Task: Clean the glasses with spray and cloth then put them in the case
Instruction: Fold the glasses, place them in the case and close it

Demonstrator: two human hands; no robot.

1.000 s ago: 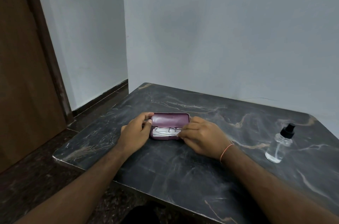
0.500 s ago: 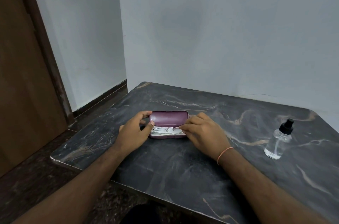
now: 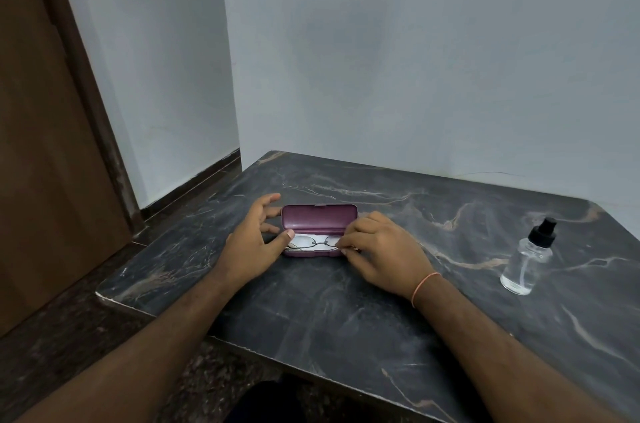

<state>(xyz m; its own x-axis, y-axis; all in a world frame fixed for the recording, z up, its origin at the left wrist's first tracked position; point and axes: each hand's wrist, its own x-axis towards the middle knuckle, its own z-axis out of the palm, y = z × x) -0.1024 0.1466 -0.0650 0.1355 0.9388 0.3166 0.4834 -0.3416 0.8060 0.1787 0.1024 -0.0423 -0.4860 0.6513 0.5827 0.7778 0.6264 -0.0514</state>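
Since a second ago, the case lid stands wider and the left hand has spread, fingers loosely open beside the case's left end, thumb at its rim, gripping nothing. The right hand curls at the right end, fingertips pinching what seems to be the glasses frame, though the contact is small. The glasses lie between the hands on a white cloth inside the case. Whether cleaning is finished or not begun cannot be told. The spray bottle stands well right of the right hand, near the table edge. Bare tabletop lies nearer than both hands.
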